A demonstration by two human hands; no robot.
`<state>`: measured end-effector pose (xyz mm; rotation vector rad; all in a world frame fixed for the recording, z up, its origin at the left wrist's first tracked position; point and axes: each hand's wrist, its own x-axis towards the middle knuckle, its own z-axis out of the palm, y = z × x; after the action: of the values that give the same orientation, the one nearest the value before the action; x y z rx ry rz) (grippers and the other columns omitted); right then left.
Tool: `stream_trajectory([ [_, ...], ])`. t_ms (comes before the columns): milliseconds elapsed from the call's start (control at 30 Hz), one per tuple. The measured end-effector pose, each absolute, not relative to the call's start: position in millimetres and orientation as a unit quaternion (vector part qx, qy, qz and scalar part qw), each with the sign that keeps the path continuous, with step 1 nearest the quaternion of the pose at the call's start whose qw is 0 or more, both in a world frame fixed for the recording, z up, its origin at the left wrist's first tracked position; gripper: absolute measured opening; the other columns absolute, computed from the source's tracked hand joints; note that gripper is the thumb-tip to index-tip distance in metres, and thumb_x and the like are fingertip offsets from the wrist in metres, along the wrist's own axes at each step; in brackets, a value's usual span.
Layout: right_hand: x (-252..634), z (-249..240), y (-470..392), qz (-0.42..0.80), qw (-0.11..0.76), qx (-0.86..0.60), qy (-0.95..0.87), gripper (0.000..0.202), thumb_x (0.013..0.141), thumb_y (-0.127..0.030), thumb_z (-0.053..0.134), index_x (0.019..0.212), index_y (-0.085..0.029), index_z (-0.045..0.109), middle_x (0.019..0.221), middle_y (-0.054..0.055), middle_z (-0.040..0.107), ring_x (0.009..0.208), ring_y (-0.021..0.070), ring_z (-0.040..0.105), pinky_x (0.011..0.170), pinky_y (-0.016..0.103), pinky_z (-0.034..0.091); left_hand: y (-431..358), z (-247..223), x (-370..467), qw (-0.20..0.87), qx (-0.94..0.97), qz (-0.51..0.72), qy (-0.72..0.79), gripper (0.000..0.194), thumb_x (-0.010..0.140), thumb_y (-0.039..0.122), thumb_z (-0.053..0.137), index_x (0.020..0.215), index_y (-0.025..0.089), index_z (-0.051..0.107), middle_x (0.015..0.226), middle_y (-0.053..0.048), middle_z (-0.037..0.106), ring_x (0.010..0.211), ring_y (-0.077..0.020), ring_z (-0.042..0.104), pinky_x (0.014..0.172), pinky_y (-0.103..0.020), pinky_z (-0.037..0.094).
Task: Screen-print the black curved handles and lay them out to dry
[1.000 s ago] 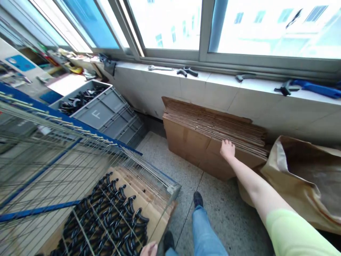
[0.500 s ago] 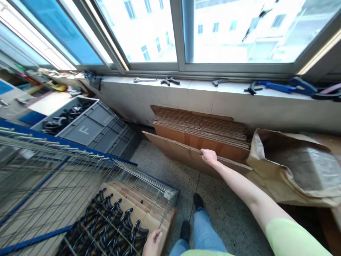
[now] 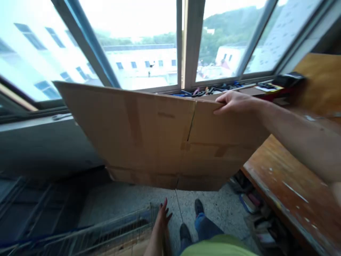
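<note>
A large flat cardboard sheet (image 3: 160, 138) hangs upright in front of me, raised off the floor, with creases, tape marks and a slit near its upper middle. My right hand (image 3: 229, 102) pinches its top edge, right of the centre. Below the sheet, my left hand (image 3: 163, 213) has its fingers spread, holds nothing and is apart from the cardboard. It is beside the end of a wire cage (image 3: 128, 225), which is blurred at the lower left.
A worn wooden table (image 3: 282, 181) stands at the right, with items on a shelf beneath. Tools (image 3: 210, 89) lie on the window sill behind the cardboard. My shoes (image 3: 184, 232) are on the speckled floor.
The cardboard sheet has been lifted from beside the stacked sheets, in my right hand. My view has turned right, bringing the wooden table into sight. My left hand's fingers have spread.
</note>
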<state>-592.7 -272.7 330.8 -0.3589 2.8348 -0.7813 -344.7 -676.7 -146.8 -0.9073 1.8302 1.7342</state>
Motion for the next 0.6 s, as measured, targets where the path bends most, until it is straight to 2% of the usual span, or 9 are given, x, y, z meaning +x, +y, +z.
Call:
stream_trajectory([
  [33,-568,358,-243,-0.286,0.089,-0.096,0.949,0.075,0.092,-0.046,0.021,0.097,0.019,0.059,0.105,0.014,0.065,0.094,0.016,0.065,0.075,0.025,0.043,-662,-145,-348,0.231,-0.338,0.665,0.624,0.073,0.089,0.067,0.034,0.15,0.027,0.03,0.155,-0.017,0.033,0.127,-0.0251,0.053,0.085,-0.032,0.054],
  [67,-543,382,-216,-0.307,0.082,-0.073,0.945,0.071,0.093,-0.044,0.024,0.1,0.017,0.059,0.108,0.016,0.065,0.094,0.0159,0.065,0.074,0.025,0.044,-645,-143,-353,0.236,-0.341,0.705,0.575,0.067,0.091,0.063,0.036,0.15,0.031,0.03,0.156,-0.013,0.034,0.128,-0.0237,0.052,0.088,-0.033,0.054],
  [133,-498,418,-169,-0.333,0.041,-0.039,0.941,0.054,0.09,-0.041,0.048,0.104,0.009,0.063,0.112,0.016,0.066,0.095,0.0178,0.067,0.076,0.027,0.048,-606,-138,-360,0.259,-0.324,0.779,0.471,0.051,0.094,0.049,0.043,0.142,0.034,0.043,0.147,-0.009,0.048,0.126,-0.0218,0.055,0.094,-0.037,0.051],
  [200,-466,437,-126,-0.318,-0.041,-0.004,0.947,0.043,0.079,-0.037,0.072,0.102,-0.001,0.067,0.115,0.014,0.068,0.097,0.0207,0.067,0.082,0.031,0.052,-562,-133,-363,0.295,-0.313,0.817,0.385,0.034,0.095,0.035,0.047,0.124,0.029,0.062,0.126,-0.008,0.066,0.117,-0.0208,0.062,0.098,-0.039,0.049],
  [267,-444,439,-81,-0.26,-0.151,0.042,0.953,0.039,0.075,-0.032,0.079,0.102,-0.006,0.069,0.115,0.012,0.069,0.103,0.023,0.065,0.091,0.036,0.052,-517,-129,-359,0.322,-0.324,0.815,0.357,0.023,0.092,0.027,0.052,0.102,0.022,0.072,0.103,-0.008,0.075,0.104,-0.0209,0.069,0.095,-0.037,0.051],
  [333,-425,427,-36,-0.191,-0.256,0.092,0.943,0.039,0.076,-0.028,0.079,0.108,-0.01,0.068,0.118,0.011,0.068,0.11,0.0238,0.062,0.098,0.04,0.048,-476,-126,-354,0.327,-0.324,0.801,0.384,0.014,0.087,0.021,0.06,0.087,0.018,0.073,0.088,-0.007,0.076,0.089,-0.021,0.072,0.086,-0.034,0.056],
  [400,-402,404,4,-0.146,-0.311,0.127,0.93,0.038,0.078,-0.026,0.075,0.113,-0.014,0.067,0.118,0.009,0.067,0.111,0.0234,0.06,0.101,0.042,0.046,-439,-121,-350,0.318,-0.301,0.787,0.434,0.007,0.083,0.019,0.066,0.086,0.018,0.072,0.08,-0.005,0.076,0.08,-0.0208,0.073,0.076,-0.031,0.058],
  [467,-369,372,37,-0.134,-0.311,0.144,0.93,0.031,0.081,-0.024,0.071,0.111,-0.017,0.068,0.115,0.006,0.069,0.107,0.022,0.062,0.099,0.04,0.046,-406,-113,-353,0.306,-0.266,0.776,0.482,0.015,0.079,0.015,0.07,0.093,0.02,0.071,0.081,-0.003,0.076,0.078,-0.0197,0.073,0.071,-0.029,0.059],
  [600,-282,292,75,-0.16,-0.254,0.176,0.938,0.023,0.082,-0.02,0.065,0.104,-0.019,0.071,0.108,0.004,0.072,0.099,0.0196,0.065,0.094,0.035,0.047,-341,-89,-373,0.309,-0.208,0.754,0.541,0.04,0.074,0.006,0.071,0.11,0.023,0.067,0.09,-0.002,0.076,0.079,-0.018,0.073,0.064,-0.023,0.058],
])
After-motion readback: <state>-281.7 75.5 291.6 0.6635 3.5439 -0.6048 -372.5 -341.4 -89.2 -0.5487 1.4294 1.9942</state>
